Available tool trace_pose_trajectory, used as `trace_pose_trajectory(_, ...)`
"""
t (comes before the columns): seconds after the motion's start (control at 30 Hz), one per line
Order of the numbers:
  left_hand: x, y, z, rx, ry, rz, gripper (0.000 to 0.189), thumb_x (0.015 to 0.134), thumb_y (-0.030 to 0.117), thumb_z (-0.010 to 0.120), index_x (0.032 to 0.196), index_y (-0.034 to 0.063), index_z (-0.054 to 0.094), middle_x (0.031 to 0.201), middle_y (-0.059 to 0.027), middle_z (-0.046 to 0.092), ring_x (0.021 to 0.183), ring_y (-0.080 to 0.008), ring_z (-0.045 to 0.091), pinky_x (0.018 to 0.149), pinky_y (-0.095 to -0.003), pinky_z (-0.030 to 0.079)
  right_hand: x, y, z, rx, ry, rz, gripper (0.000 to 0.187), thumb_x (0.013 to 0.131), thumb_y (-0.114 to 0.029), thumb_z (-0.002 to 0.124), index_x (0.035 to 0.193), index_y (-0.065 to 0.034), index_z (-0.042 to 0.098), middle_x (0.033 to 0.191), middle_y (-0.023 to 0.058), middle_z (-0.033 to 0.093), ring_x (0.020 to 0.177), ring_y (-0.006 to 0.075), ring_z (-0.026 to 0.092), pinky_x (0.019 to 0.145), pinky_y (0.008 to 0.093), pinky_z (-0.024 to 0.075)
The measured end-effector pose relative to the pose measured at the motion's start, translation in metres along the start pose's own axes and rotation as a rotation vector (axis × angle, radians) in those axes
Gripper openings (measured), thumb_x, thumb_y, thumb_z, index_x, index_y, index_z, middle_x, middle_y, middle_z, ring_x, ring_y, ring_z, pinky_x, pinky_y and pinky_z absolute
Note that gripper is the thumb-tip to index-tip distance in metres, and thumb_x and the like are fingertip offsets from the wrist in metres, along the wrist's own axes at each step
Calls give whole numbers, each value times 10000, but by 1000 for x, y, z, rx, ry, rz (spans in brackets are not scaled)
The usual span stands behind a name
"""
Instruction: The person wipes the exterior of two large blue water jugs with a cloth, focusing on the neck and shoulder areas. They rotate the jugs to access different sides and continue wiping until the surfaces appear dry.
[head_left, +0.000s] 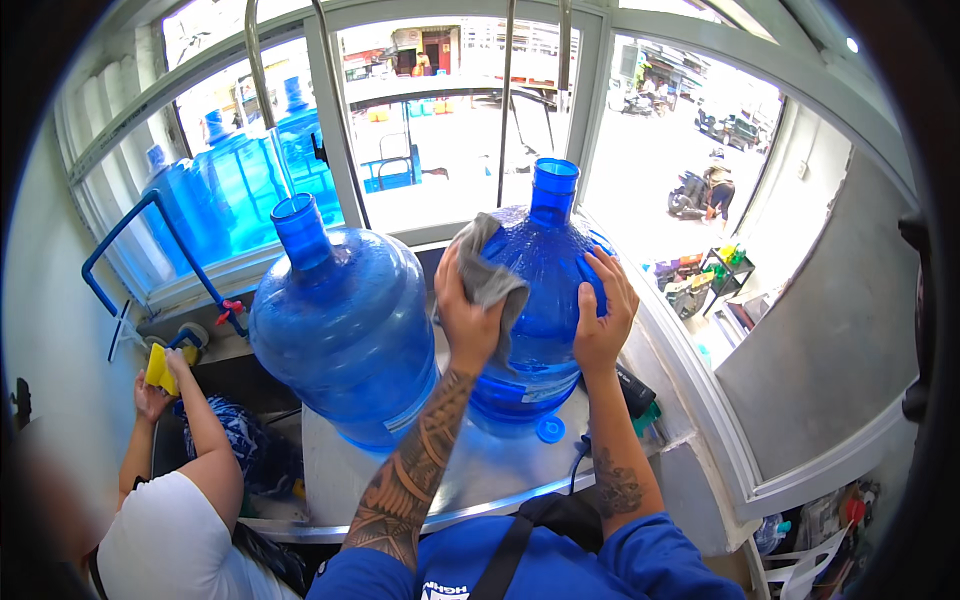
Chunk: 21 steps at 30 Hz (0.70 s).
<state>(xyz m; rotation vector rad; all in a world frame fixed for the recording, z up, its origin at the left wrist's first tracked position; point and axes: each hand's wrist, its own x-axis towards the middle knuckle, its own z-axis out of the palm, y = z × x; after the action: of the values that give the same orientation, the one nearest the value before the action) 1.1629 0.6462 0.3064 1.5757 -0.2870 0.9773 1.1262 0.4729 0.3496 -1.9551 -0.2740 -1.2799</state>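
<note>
A grey cloth (487, 281) is gripped in my left hand (466, 319) and pressed to the left shoulder of a round blue water jug (536, 337). Against that jug's right shoulder rests my right hand (606, 315), fingers curved over the plastic. The jug stands upright with its neck uncapped, and its upper surface looks wet. A loose blue cap (550, 429) lies on the metal counter (480, 469) in front of it. Close by on the left stands a second, paler blue jug (345, 322), also uncapped, with a clear tube (281, 161) at its mouth.
At left, a co-worker (169, 502) holds a yellow sponge (160, 369) over a dark sink basin. Blue piping with a red valve (230, 309) runs nearby. A black device (634, 391) with a cord lies right of my jug. Metal pipes (507, 105) hang before the windows.
</note>
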Motion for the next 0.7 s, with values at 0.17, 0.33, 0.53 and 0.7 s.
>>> trace_pose_trajectory(0.17, -139, -64, 13, 41, 48, -43, 986, 771, 331, 777, 1481, -99, 245, 1481, -294, 348, 1388, -443, 329, 1160, -506, 250, -2, 3, 2, 34, 4, 12, 355, 890, -187, 596, 1214, -81, 696, 1324, 96, 658, 1335, 314, 515, 1142, 426, 287)
trace_pose_trajectory(0.33, -236, -99, -12, 458, -359, -354, 934, 729, 210, 750, 1406, -180, 239, 1431, -409, 269, 1318, -585, 300, 1151, -567, 244, 0, 3, 0, 38, -3, -14, 353, 889, -175, 596, 1216, -83, 696, 1326, 93, 658, 1336, 312, 513, 1147, 429, 281)
trace_pose_trajectory(0.53, -192, -97, -5, 555, -444, -43, 893, 701, 119, 689, 1406, -179, 231, 1400, -437, 268, 1257, -604, 318, 1114, -605, 231, -4, 6, 0, 19, 6, -11, 344, 895, -179, 590, 1208, -86, 699, 1318, 89, 663, 1329, 309, 522, 1149, 438, 281)
trace_pose_trajectory(0.7, -85, -13, 8, 336, -72, 218, 810, 706, 228, 727, 1421, 2, 423, 1500, -328, 306, 1427, -533, 230, 1156, -672, 146, 0, 12, 2, 83, 5, 20, 313, 932, -176, 567, 1197, -71, 697, 1309, 92, 666, 1303, 303, 538, 1142, 432, 300)
